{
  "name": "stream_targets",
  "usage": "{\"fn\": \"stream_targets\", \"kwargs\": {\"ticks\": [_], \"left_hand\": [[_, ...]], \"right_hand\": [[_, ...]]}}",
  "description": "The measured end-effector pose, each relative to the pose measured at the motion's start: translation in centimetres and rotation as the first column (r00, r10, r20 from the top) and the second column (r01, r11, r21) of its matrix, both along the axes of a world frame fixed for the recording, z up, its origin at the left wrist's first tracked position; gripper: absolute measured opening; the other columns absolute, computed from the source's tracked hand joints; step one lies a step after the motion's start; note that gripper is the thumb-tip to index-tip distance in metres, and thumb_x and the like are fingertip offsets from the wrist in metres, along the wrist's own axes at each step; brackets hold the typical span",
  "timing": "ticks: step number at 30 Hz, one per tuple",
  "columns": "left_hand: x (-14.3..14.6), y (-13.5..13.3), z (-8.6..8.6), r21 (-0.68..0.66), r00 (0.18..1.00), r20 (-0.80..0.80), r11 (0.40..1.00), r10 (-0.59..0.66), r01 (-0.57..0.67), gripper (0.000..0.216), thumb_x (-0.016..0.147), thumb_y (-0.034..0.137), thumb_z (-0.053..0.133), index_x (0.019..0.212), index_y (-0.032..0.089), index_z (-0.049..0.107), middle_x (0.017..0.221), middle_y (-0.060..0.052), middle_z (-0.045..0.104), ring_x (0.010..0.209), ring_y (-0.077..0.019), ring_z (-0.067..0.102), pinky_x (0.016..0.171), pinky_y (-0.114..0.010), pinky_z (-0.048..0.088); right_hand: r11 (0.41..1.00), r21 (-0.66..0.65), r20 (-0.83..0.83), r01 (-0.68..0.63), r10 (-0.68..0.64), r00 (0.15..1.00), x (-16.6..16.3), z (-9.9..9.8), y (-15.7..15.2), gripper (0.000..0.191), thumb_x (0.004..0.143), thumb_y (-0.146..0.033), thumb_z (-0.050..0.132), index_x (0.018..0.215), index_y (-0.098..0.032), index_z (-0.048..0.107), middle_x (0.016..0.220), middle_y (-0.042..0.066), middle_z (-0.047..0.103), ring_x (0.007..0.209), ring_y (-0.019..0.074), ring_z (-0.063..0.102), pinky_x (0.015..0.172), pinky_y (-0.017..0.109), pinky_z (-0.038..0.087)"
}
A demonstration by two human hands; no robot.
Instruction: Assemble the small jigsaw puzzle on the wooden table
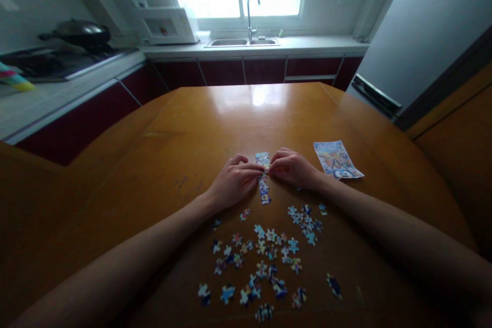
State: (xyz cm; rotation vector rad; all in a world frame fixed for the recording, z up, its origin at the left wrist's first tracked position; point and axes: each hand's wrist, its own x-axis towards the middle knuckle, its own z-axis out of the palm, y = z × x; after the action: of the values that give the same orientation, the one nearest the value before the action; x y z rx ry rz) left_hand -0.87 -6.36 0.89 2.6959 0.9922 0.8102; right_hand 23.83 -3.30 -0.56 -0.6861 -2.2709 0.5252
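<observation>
A narrow strip of joined jigsaw puzzle [264,195] lies on the wooden table, running away from me. My left hand [239,179] grips its left edge near the middle, the fingers close together. From the other side my right hand [292,168] pinches the strip's right edge with thumb and bent fingers. The fingertips of both hands nearly meet, and they cover part of the strip. Nearer to me, several loose puzzle pieces [271,251] are scattered. A smaller cluster of pieces [306,223] sits below my right wrist.
A printed picture sheet [336,159] lies right of my right hand. The brown table [238,113] has a rounded outline. Beyond it are a sink [230,42] with a tap, a white microwave [167,25], a pan [80,33] on the stove, and a fridge [423,36].
</observation>
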Motion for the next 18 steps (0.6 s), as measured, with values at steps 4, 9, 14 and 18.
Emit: {"fn": "stream_targets", "kwargs": {"ticks": [4, 9, 14, 18], "left_hand": [[-0.01, 0.07, -0.09, 0.000, 1.000, 0.007, 1.000, 0.005, -0.005, 0.021, 0.097, 0.026, 0.060, 0.108, 0.029, 0.078, 0.112, 0.003, 0.077, 0.094, -0.0216, 0.056, 0.088, -0.039, 0.050], [0.04, 0.12, -0.22, 0.017, 1.000, 0.019, 1.000, 0.003, -0.004, 0.021, 0.096, 0.024, 0.062, 0.107, 0.031, 0.078, 0.111, 0.004, 0.077, 0.093, -0.0217, 0.058, 0.087, -0.039, 0.050], [0.01, 0.12, -0.18, 0.009, 1.000, 0.025, 1.000, -0.002, 0.002, 0.022, 0.095, 0.023, 0.062, 0.108, 0.031, 0.077, 0.112, 0.004, 0.077, 0.093, -0.0216, 0.058, 0.087, -0.040, 0.051], [0.09, 0.09, 0.01, -0.001, 1.000, 0.026, 1.000, -0.006, 0.006, 0.022, 0.095, 0.022, 0.061, 0.107, 0.031, 0.078, 0.111, 0.004, 0.077, 0.091, -0.0215, 0.058, 0.086, -0.039, 0.050]], "right_hand": [[1.000, -0.004, 0.035, 0.001, -0.001, 0.999, -0.13, 0.11, -0.05, 0.010, 0.089, -0.020, 0.068, 0.085, -0.022, 0.076, 0.089, 0.005, 0.069, 0.086, 0.0174, 0.059, 0.078, 0.032, 0.049], [1.000, 0.030, 0.063, 0.001, -0.003, 0.998, -0.25, 0.28, -0.18, 0.011, 0.090, -0.020, 0.067, 0.086, -0.022, 0.077, 0.089, 0.005, 0.069, 0.085, 0.0172, 0.059, 0.077, 0.031, 0.049], [0.998, 0.068, 0.094, 0.013, -0.019, 0.995, -0.30, 0.38, -0.30, 0.013, 0.092, -0.019, 0.065, 0.088, -0.022, 0.077, 0.090, 0.005, 0.069, 0.085, 0.0174, 0.059, 0.078, 0.032, 0.050], [0.995, 0.096, 0.118, 0.015, -0.026, 0.993, -0.29, 0.37, -0.32, 0.017, 0.094, -0.021, 0.062, 0.089, -0.023, 0.077, 0.090, 0.005, 0.070, 0.085, 0.0173, 0.058, 0.078, 0.031, 0.050]]}}
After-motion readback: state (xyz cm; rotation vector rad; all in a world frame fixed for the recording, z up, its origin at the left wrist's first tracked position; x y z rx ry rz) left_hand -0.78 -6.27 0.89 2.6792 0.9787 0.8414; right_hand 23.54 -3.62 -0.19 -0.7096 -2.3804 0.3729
